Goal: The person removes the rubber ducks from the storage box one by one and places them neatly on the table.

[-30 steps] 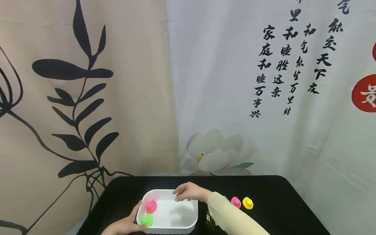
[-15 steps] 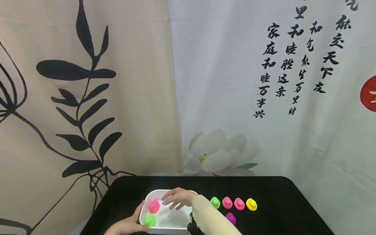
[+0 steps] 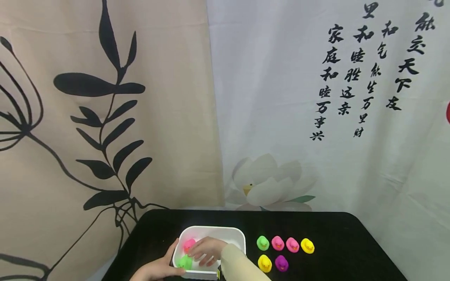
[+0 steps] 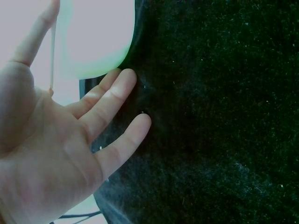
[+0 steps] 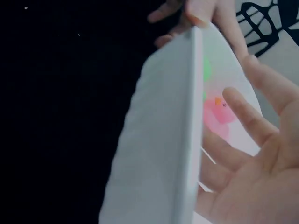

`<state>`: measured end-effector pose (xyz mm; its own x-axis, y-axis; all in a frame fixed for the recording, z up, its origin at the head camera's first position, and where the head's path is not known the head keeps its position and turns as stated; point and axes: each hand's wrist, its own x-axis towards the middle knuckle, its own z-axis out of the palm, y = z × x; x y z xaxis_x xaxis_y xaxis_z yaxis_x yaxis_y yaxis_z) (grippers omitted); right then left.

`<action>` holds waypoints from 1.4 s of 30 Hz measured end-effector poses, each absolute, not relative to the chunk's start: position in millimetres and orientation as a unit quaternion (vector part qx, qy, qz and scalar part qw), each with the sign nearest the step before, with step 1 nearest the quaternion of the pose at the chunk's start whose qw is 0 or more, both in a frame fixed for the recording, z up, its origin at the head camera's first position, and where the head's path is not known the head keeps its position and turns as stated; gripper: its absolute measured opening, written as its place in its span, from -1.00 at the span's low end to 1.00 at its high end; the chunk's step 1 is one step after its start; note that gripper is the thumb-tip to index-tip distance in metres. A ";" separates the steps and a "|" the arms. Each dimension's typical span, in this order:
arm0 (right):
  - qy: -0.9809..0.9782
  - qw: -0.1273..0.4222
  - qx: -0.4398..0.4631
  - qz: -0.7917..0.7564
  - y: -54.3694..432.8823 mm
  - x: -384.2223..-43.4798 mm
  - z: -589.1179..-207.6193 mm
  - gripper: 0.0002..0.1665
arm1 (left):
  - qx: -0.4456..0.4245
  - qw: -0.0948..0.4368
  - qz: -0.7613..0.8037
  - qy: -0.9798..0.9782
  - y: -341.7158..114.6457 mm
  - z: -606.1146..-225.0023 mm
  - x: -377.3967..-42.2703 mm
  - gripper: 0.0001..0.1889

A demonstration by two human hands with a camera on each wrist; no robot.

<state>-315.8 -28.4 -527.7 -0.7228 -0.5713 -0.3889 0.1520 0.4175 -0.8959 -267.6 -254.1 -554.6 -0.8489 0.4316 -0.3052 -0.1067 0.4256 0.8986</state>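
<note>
A white plastic box (image 3: pixel 227 232) holds a pink rubber duck (image 3: pixel 189 245) and a green rubber duck (image 3: pixel 185 262) at its left end. My left hand (image 3: pixel 156 268) spans the near left corner of the box, thumb along the front rim and fingers against the left side. Its fingers look mostly straight in the left wrist view. Inside the box, my right hand (image 3: pixel 208 250) hovers with loose, spread fingers beside the two ducks. Nothing lies in its palm in the right wrist view, where the pink duck shows just past the fingertips. The right forearm covers part of the front rim.
On the black tabletop (image 3: pixel 337 242), right of the box, a back row has a green duck (image 3: pixel 262 243), two pink ducks (image 3: pixel 277 243) and a yellow duck (image 3: pixel 307 246). In front are another yellow duck (image 3: pixel 265 263) and a purple duck (image 3: pixel 281 263). A printed curtain (image 3: pixel 183 117) hangs behind.
My right hand has moved from the box's back rim forward and down into it, closer to the two ducks. The forearm has uncovered ducks on the table. The left hand keeps its place at the corner.
</note>
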 end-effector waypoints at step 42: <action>0.844 0.174 -0.101 -0.497 -66.4 -296.9 -549.1 -0.87 | 0.072 0.254 0.518 0.814 -250.3 -550.1 -266.1 0.08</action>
<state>-296.9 -66.4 -549.1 -0.9191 -0.3432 -0.1935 0.0023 0.4863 -0.8738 -266.1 -250.3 -550.1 -0.8610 0.3801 -0.3381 -0.1452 0.4533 0.8795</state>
